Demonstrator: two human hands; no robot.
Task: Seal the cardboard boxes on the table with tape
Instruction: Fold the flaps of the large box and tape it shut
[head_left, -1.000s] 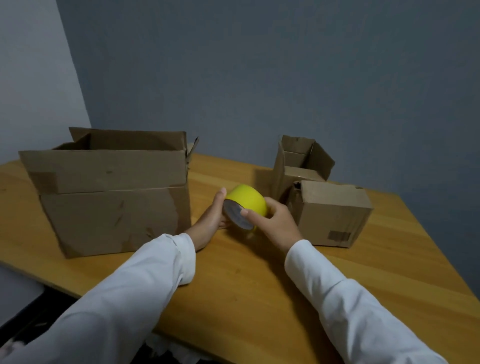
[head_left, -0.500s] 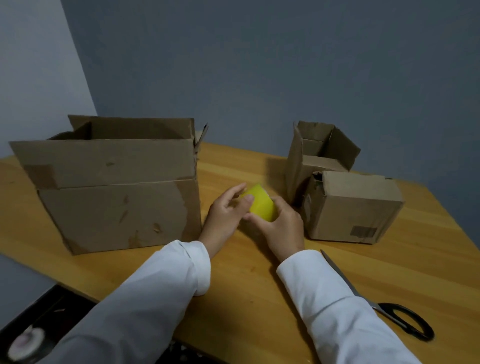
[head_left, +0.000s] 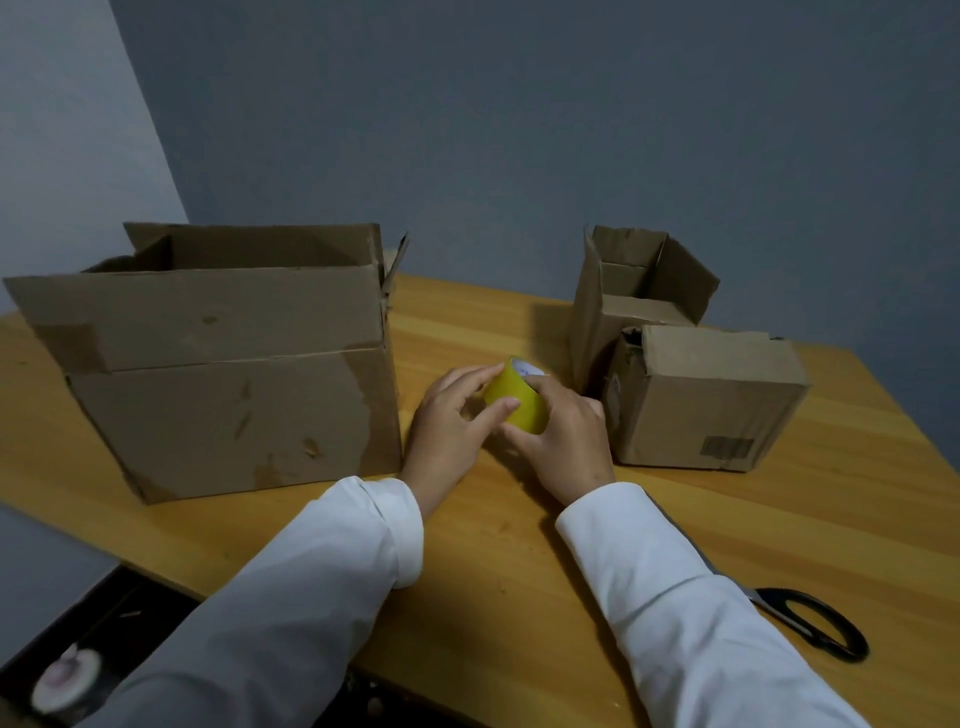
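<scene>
Closest to us we see two arms in white sleeves (head_left: 322, 582) reaching out over a yellow wooden table (head_left: 519, 597). By the right sleeve, near the table's front edge, lie black scissors (head_left: 810, 621). The sleeve hides part of their blades.

A little farther out, in the middle of the table, our two hands meet around a roll of yellow tape (head_left: 517, 402). The right hand (head_left: 563, 441) is curled around the roll from the right side and holds it. The left hand (head_left: 452, 421) comes in from the left. Its fingers are bent, and its fingertips (head_left: 506, 404) press on the yellow side of the roll. We cannot tell if a loose end of tape is pinched there. The roll is tipped, so a bit of its pale end shows at the top.

On the left stands a big cardboard box (head_left: 223, 374). Its top is open and its flaps stand up. The left hand is just beside its right front corner. A patch of old brown tape sits on its front flap.

On the right sits a small cardboard box (head_left: 711, 400), close to the right hand. Its top flaps are folded down, but the flap on its left side looks loose. Right behind it, touching or nearly so, stands another small box (head_left: 631, 296) with its flaps open.

Farthest away is a gray-blue wall (head_left: 519, 130).
</scene>
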